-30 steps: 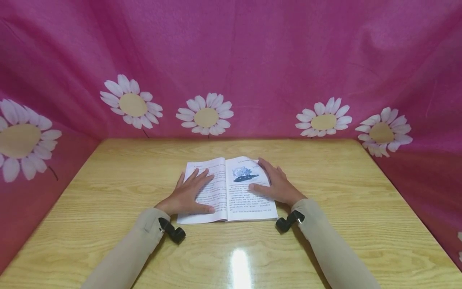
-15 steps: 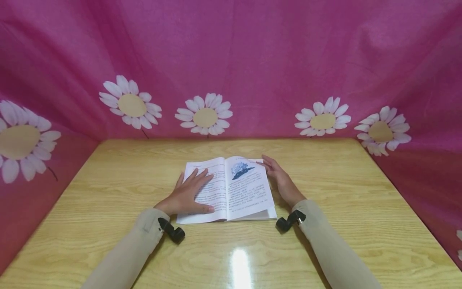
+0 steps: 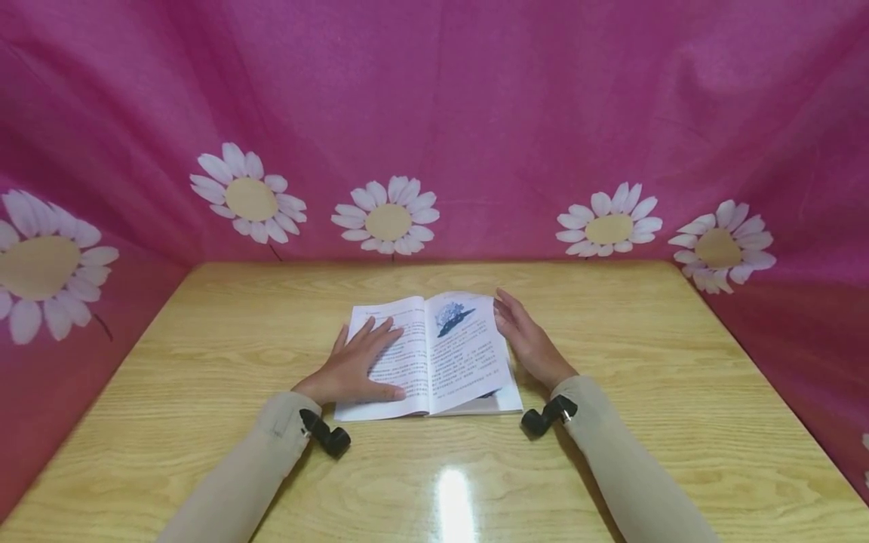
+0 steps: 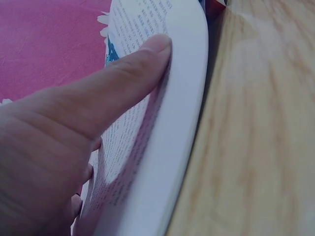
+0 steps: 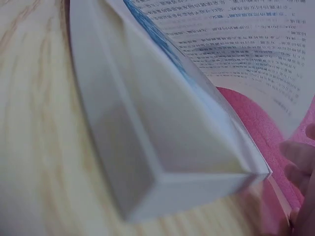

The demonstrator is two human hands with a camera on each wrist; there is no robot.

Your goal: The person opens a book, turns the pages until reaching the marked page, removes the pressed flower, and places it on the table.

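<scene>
An open book [image 3: 387, 409] with printed text lies on the table. My left hand [image 3: 349, 371] rests spread on its left page; in the left wrist view the thumb [image 4: 125, 78] presses the page near the lower edge. A right-hand page [image 3: 465, 369] with a blue picture on it is raised and bowed, showing the page beneath at its lower right. My right hand [image 3: 535, 347] is at that page's outer edge, fingers extended along it. In the right wrist view the curving lifted page [image 5: 236, 34] meets the fingertips [image 5: 295, 152]; the right thumb is hidden.
The wooden table [image 3: 237, 317] extends around the book, with a bright light reflection near its front. A pink curtain [image 3: 489, 113] with white daisies stands behind and at both sides. Small black cameras [image 3: 333, 440] are strapped at both wrists.
The right hand has moved from lying on the right page to its outer edge. That page has lifted and bowed toward the left, baring the one below. The left hand stays put.
</scene>
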